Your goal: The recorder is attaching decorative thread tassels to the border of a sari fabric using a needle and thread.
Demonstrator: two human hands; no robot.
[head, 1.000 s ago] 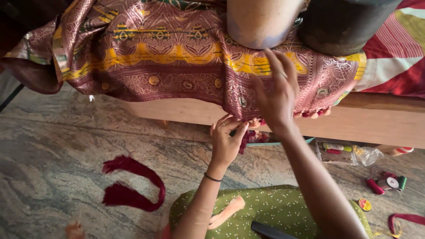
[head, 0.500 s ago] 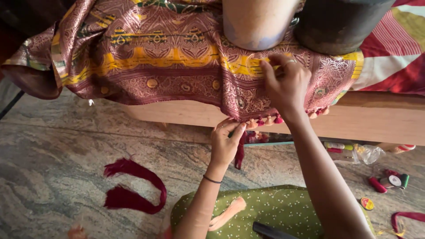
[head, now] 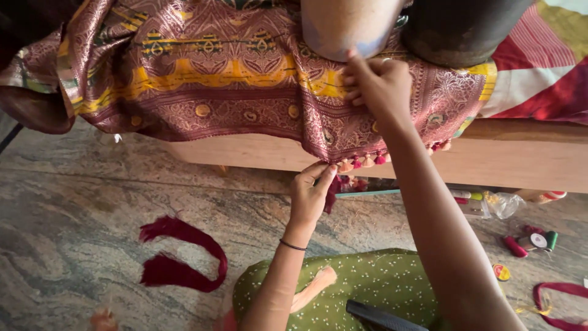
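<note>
A loose hank of maroon thread (head: 177, 257) lies curled on the stone floor (head: 73, 202) at left; above it a maroon and gold brocade cloth (head: 202, 79) drapes over the edge of a wooden bed (head: 257, 152), soft, light and likely slippery, its woven border stiffer than the drape; the left hand (head: 310, 195) pinches the tasselled hem (head: 361, 160) between thumb and fingertips, the surest place to hold it; the right hand (head: 380, 86), fingers curled together, presses the cloth flat higher up; thread spools (head: 533, 240) lie on the floor at right.
</note>
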